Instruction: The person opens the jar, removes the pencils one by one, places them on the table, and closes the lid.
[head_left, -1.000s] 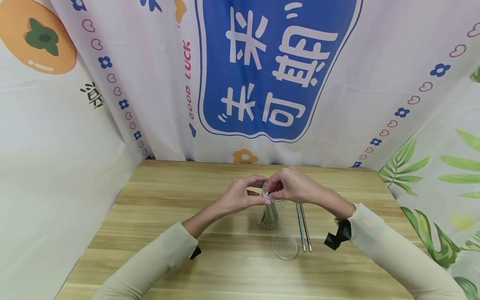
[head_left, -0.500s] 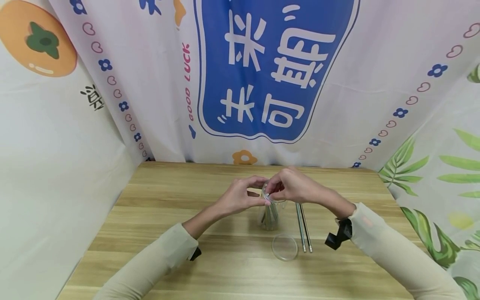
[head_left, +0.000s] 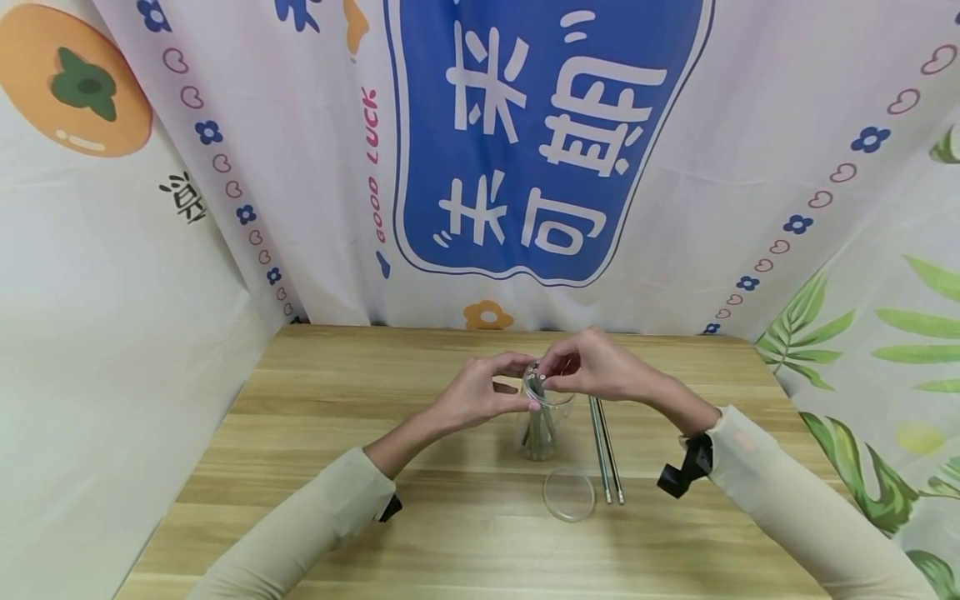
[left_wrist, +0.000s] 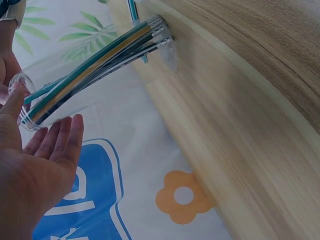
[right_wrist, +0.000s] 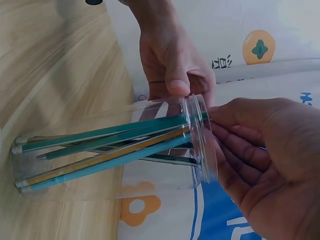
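A clear plastic jar [right_wrist: 95, 192] with several pencils inside stands upright on the table in the head view. My left hand [head_left: 480, 387] holds the jar near its mouth, thumb on one side and fingers on the other. At the opening, my right hand [head_left: 596, 367] pinches the end of a green pencil [right_wrist: 150, 124] that stands in the jar. Teal, green and yellow-brown pencils [left_wrist: 90, 70] lean together inside it. The right fingertips partly cover the jar's mouth in the head view.
Two pencils [head_left: 606, 450] lie side by side on the wooden table [head_left: 315, 467], right of the jar. A round clear lid [head_left: 569, 494] lies in front of the jar. A printed curtain [head_left: 337, 275] hangs behind the table's back edge.
My right hand has shifted slightly right over the jar's mouth, and more pencil ends show there now. The left hand, lid and two loose pencils keep their places.
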